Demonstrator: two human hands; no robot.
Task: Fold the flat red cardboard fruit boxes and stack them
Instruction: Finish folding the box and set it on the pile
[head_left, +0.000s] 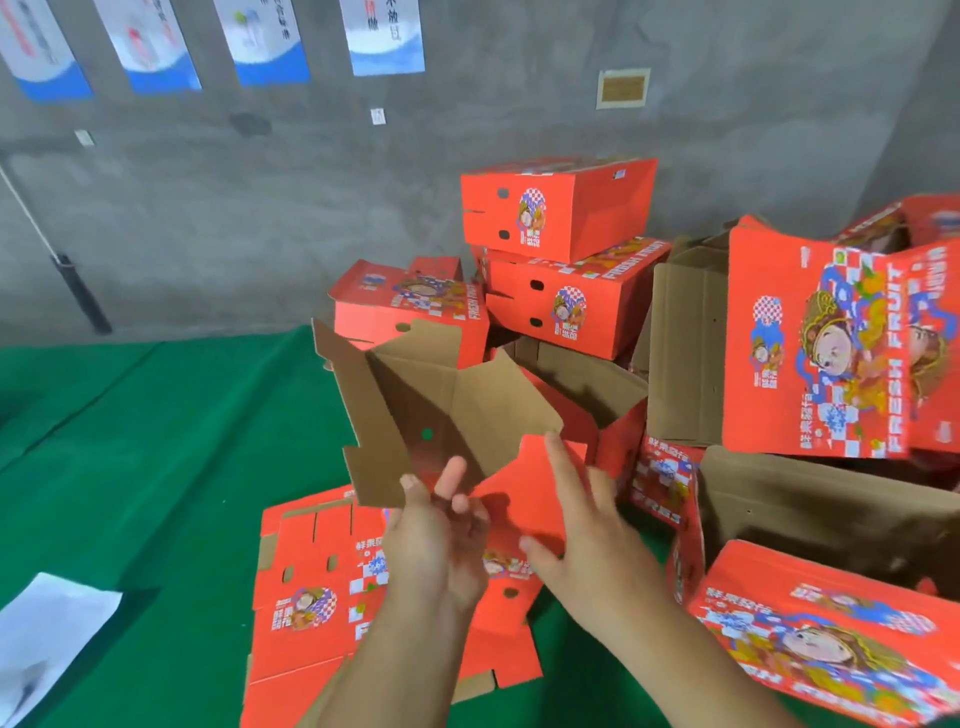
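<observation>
A half-opened red cardboard fruit box is tilted, brown inside showing, above flat red printed box blanks; folded red boxes are stacked behind

White sheet cut off at left edge, wall posters cropped at top, txt blurred
</observation>
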